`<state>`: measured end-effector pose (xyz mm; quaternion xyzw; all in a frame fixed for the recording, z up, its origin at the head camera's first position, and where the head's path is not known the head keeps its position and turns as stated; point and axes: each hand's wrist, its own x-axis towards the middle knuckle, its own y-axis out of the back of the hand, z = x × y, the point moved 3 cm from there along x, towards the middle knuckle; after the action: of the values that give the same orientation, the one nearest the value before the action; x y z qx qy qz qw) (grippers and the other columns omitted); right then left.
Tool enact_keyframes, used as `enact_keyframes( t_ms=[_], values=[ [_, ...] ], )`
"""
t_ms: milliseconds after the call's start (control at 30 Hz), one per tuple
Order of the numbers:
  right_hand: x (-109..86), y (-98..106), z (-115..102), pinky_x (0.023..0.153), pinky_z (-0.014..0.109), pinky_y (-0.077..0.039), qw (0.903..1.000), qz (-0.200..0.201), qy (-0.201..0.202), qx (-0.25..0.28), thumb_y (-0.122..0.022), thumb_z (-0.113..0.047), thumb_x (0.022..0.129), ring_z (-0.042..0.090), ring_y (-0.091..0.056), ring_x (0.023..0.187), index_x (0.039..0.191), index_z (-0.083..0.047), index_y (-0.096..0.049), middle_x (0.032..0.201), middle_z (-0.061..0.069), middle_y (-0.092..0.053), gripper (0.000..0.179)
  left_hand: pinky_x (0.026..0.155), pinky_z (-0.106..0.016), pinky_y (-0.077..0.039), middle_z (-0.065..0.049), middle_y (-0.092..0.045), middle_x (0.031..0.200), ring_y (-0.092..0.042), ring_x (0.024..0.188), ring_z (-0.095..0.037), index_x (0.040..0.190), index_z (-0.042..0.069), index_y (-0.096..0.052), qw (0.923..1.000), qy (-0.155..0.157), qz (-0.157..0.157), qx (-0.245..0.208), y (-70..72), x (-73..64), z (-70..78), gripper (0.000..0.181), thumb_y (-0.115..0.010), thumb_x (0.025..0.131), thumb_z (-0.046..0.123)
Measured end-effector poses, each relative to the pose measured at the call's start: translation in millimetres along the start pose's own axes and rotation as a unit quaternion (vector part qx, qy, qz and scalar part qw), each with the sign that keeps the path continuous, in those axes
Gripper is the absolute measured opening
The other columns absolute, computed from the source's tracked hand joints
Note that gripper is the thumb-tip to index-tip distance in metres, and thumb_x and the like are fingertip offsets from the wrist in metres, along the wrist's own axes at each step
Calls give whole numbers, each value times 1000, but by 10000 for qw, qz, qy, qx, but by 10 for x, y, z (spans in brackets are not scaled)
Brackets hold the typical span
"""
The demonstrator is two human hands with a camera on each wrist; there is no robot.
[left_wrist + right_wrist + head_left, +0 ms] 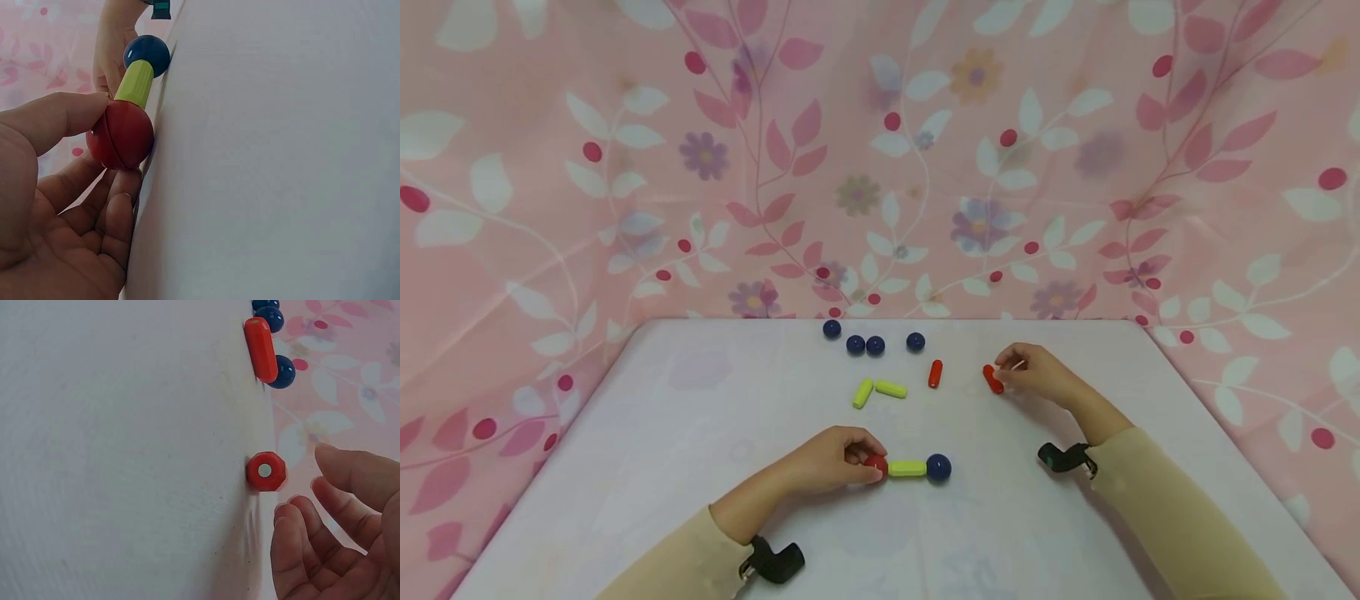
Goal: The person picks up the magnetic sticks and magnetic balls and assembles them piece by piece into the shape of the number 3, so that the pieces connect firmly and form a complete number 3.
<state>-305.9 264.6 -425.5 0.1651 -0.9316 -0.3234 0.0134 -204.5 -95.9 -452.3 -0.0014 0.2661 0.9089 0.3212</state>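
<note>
My left hand (835,460) pinches a red ball (122,136) between thumb and fingers. A yellow-green rod (907,469) joins that ball to a dark blue ball (938,467), making a dumbbell shape low over the white tabletop. At the right, my right hand (1033,372) hovers beside a red rod (992,379), its thumb and fingers parted. In the right wrist view this rod is seen end-on, with a pale round spot in the middle of its end (265,470), and the fingertips stand a little away from it.
Another red rod (936,374) lies left of the right hand. Two yellow-green rods (891,389) lie mid-table. Several dark blue balls (876,345) sit near the far edge of the white table (700,400), before a pink floral cloth (857,125).
</note>
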Motion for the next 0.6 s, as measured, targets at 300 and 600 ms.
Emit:
enact_keyframes(
  t_ms=[300,600],
  values=[
    [114,-40,71,68,28,-51,9986,-239,-460,93,-72,-15,93,22,-58,80,124,5,-57,100,14,-59,40,70,-24,-46,1,-62,90,-55,83,-16,108,15,-71,10000,40,21,-50,-7,-6,6,26,-80,87,26],
    [179,-66,67,69,28,-50,9972,-351,-658,-98,-76,-16,90,20,-57,79,123,4,-62,97,11,-59,41,70,-24,-46,1,-62,91,-55,83,-16,108,14,-71,10000,17,19,-46,-5,-6,16,26,-80,87,26]
  ],
)
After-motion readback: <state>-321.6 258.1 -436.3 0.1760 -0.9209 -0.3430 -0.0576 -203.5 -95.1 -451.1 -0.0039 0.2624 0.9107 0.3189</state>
